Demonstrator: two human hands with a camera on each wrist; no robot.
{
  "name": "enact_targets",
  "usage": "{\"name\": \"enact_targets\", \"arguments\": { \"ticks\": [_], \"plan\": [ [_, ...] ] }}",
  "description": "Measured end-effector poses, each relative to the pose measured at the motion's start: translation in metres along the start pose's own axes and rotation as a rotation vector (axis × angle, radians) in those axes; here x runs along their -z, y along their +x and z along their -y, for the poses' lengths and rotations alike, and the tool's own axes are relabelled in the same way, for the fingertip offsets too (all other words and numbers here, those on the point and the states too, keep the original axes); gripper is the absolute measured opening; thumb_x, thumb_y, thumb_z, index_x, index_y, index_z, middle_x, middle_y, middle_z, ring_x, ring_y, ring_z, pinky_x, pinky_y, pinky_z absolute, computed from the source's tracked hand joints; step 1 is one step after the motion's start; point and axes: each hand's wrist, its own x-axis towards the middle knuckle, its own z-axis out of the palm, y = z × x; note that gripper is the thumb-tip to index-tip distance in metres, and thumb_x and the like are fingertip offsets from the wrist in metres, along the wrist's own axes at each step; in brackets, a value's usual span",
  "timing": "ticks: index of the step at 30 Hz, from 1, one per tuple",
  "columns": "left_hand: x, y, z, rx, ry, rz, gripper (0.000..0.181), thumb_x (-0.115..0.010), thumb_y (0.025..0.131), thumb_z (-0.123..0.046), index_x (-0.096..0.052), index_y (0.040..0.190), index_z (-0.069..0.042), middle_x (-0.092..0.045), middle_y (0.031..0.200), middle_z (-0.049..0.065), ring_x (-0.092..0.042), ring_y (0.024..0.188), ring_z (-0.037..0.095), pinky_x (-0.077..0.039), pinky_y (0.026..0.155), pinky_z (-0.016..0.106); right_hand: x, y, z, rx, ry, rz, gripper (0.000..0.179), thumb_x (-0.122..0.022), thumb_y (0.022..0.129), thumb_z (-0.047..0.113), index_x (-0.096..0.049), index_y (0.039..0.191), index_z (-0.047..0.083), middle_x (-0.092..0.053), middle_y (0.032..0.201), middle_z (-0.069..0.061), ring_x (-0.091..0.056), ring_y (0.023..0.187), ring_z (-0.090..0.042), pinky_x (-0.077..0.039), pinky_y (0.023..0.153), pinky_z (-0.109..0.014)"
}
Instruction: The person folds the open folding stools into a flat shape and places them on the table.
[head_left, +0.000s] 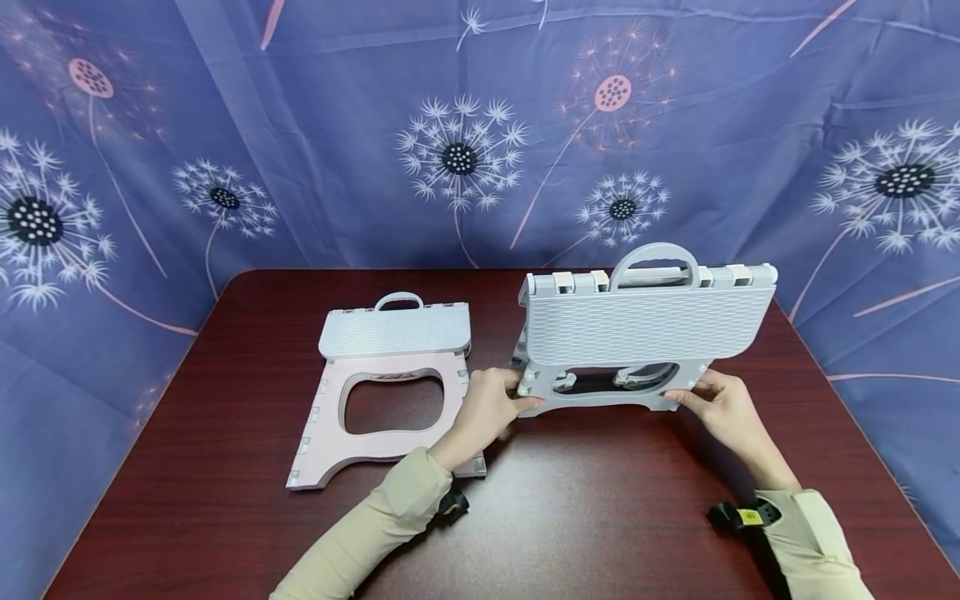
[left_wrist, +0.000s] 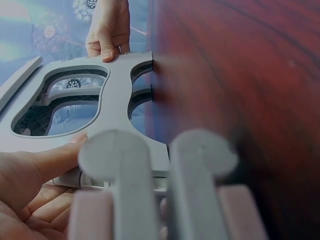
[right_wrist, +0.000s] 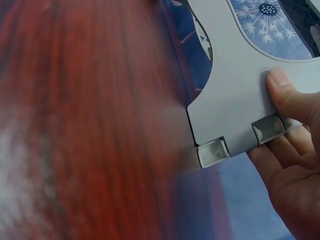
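Note:
A grey folding stool [head_left: 637, 321] is held above the right half of the table, its textured seat panel facing me and its arched handle on top. My left hand [head_left: 486, 408] grips the lower left side of its leg frame, with the thumb on the near face. The lower right corner is gripped by my right hand [head_left: 723, 408]. In the right wrist view the right thumb [right_wrist: 287, 92] presses the flat grey panel while the other fingers are behind it. The left wrist view shows the frame's cut-out and the left thumb [left_wrist: 55, 157].
A second folding stool [head_left: 330, 433], pink with a white seat panel, lies folded flat on the left of the dark red wooden table [head_left: 570, 508]. Behind the table hangs a blue cloth [head_left: 337, 108] with dandelion prints. Dark wristbands [head_left: 738, 517] are on both wrists.

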Motion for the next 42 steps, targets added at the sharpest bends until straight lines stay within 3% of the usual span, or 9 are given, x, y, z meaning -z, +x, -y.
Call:
{"name": "enact_targets", "arguments": {
  "ticks": [8,20,29,36,42],
  "plan": [
    [-0.0010,-0.0007,0.0005,-0.013,0.023,-0.022,0.018,-0.083,0.073,-0.026,-0.078,0.084,-0.012,-0.075,0.076,-0.003,-0.064,0.065,0.003,-0.045,0.057,0.014,0.0000,0.0005,-0.0005,0.003,-0.001,0.005,0.014,-0.069,0.072,-0.021,-0.065,0.084,-0.016,-0.066,0.074,0.026,-0.056,0.065,0.014,-0.043,0.054,-0.011],
    [-0.0006,-0.0026,-0.0010,-0.019,0.010,-0.032,0.016,-0.083,0.073,-0.024,-0.077,0.079,-0.010,-0.074,0.070,-0.001,-0.050,0.057,-0.003,-0.041,0.051,0.014,0.0000,0.0008,-0.0012,0.008,-0.018,0.000,0.015,-0.071,0.071,-0.020,-0.065,0.084,-0.015,-0.066,0.073,0.027,-0.054,0.064,0.013,-0.042,0.054,-0.011],
    [-0.0003,-0.0027,-0.0015,-0.027,0.042,-0.034,0.017,-0.083,0.073,-0.027,-0.078,0.080,-0.012,-0.074,0.071,-0.002,-0.056,0.058,-0.001,-0.042,0.053,0.015,-0.0007,0.0003,-0.0027,0.005,-0.002,-0.002,0.015,-0.071,0.071,-0.021,-0.065,0.083,-0.015,-0.066,0.073,0.026,-0.054,0.065,0.014,-0.042,0.055,-0.010],
    [-0.0014,-0.0031,-0.0002,-0.016,0.027,-0.038,0.017,-0.083,0.073,-0.027,-0.077,0.079,-0.012,-0.073,0.069,-0.002,-0.049,0.055,-0.004,-0.040,0.050,0.014,-0.0004,0.0006,-0.0015,-0.010,-0.011,-0.002,0.013,-0.073,0.071,-0.016,-0.066,0.082,-0.013,-0.068,0.071,0.019,-0.051,0.063,0.013,-0.040,0.053,-0.013],
    [-0.0021,-0.0027,0.0006,-0.001,0.022,-0.034,0.017,-0.083,0.073,-0.028,-0.077,0.078,-0.013,-0.073,0.069,-0.002,-0.050,0.055,-0.004,-0.041,0.051,0.014,-0.0003,0.0008,-0.0028,-0.005,0.000,0.003,0.015,-0.071,0.071,-0.020,-0.065,0.083,-0.013,-0.067,0.072,0.024,-0.052,0.064,0.013,-0.041,0.054,-0.012]
  ]
}}
